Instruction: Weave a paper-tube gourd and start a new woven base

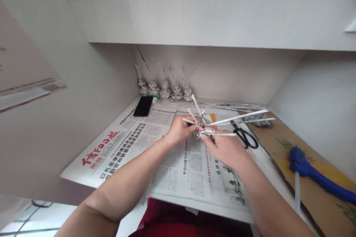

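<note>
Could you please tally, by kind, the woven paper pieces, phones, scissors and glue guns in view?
Gourd-shaped woven pieces standing in a row: 5
Partly hidden woven piece held by the left hand and right hand: 1
Black phone: 1
Scissors, one pair: 1
Blue glue gun: 1
Total: 9

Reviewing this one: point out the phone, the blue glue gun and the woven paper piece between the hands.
Phone (143,106): head view, middle of its dark face.
Blue glue gun (315,177): head view, handle near the body.
Woven paper piece (196,134): head view, woven body between the fingers (194,128).
</note>
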`<state>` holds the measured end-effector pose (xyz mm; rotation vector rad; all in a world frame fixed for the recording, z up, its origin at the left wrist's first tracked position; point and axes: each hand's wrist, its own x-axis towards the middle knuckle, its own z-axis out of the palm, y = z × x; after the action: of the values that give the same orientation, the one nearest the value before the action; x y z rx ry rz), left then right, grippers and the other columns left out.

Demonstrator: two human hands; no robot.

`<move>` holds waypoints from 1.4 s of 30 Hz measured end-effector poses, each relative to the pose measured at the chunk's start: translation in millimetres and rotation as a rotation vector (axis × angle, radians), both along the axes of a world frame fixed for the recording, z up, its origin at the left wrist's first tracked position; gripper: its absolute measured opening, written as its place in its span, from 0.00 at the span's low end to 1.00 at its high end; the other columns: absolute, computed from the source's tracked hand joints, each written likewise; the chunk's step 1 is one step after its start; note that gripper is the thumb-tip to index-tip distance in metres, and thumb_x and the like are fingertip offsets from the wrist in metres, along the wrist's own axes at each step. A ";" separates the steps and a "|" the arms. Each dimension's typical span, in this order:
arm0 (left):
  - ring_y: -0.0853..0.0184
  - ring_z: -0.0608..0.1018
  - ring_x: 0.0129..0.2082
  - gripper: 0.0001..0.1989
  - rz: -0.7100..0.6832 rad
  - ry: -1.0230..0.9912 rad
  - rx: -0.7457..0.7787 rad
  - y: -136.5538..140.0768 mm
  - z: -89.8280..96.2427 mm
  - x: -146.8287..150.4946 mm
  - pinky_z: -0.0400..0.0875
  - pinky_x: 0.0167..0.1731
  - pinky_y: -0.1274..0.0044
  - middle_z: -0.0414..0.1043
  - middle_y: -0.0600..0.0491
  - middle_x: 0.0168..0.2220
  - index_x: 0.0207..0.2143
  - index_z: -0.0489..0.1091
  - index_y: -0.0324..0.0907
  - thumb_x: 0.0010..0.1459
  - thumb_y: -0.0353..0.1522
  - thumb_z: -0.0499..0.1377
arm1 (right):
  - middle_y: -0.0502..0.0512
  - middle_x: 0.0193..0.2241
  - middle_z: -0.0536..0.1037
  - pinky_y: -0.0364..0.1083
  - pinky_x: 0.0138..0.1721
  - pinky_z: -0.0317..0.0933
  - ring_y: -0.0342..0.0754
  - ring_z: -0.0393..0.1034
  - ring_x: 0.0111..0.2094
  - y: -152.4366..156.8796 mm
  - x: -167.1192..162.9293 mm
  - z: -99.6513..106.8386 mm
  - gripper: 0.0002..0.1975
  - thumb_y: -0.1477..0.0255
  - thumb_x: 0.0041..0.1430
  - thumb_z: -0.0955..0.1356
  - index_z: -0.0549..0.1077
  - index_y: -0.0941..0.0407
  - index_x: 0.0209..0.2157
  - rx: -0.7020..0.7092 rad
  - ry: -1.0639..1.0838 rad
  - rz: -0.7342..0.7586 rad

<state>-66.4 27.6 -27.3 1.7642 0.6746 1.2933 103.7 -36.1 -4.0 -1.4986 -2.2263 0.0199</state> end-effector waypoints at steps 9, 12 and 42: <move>0.63 0.79 0.34 0.07 0.079 -0.043 -0.104 2.2 1.5 -0.7 0.72 0.38 0.75 0.80 0.47 0.32 0.28 0.78 0.36 0.46 0.31 0.68 | 0.48 0.14 0.71 0.43 0.23 0.55 0.43 0.63 0.17 3.6 -6.7 -5.1 0.18 0.57 0.57 0.68 0.73 0.56 0.22 0.074 0.548 -0.143; 0.64 0.79 0.34 0.08 0.073 -0.048 -0.101 1.5 3.2 0.0 0.72 0.39 0.75 0.80 0.47 0.32 0.28 0.77 0.36 0.45 0.32 0.68 | 0.49 0.15 0.72 0.43 0.22 0.59 0.44 0.67 0.17 6.7 -5.1 -5.4 0.18 0.57 0.55 0.69 0.72 0.56 0.22 -0.115 0.809 -0.084; 0.64 0.78 0.33 0.09 -0.043 -0.017 -0.040 -0.5 4.5 -1.9 0.71 0.36 0.76 0.79 0.48 0.32 0.32 0.78 0.36 0.51 0.34 0.65 | 0.48 0.22 0.74 0.41 0.21 0.57 0.40 0.63 0.20 19.0 -6.0 -10.6 0.12 0.64 0.51 0.74 0.72 0.57 0.29 -0.036 1.238 0.055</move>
<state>-68.3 27.1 -22.8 1.7245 0.6453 1.2561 97.6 -17.1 -14.7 -0.9593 -1.2293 0.7763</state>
